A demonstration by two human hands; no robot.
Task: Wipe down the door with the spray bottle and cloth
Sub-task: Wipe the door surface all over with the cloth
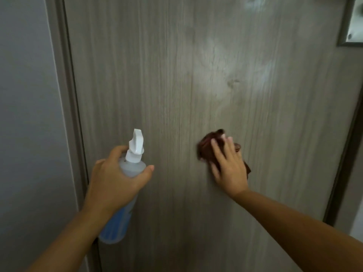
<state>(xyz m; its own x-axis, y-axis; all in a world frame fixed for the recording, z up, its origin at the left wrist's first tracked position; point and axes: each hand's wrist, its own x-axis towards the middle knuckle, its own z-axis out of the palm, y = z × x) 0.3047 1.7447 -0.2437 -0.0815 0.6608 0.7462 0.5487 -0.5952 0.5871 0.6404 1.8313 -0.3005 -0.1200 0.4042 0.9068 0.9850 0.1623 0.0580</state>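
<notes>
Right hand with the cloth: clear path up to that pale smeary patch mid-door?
Probably yes. The right hand presses the cloth flat on the door, and the pale patch lies straight above it with only bare door between. The left hand and spray bottle sit off to the side.

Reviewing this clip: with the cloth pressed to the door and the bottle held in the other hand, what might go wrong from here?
1. The right hand presses the brown cloth with flat fingers rather than gripping it, so the bunched cloth may slip out and drop.
2. The left hand grips the spray bottle high by the neck, nozzle toward the door; an accidental squeeze could spray unintended spots.
3. Pale streaks higher up may be missed.
</notes>
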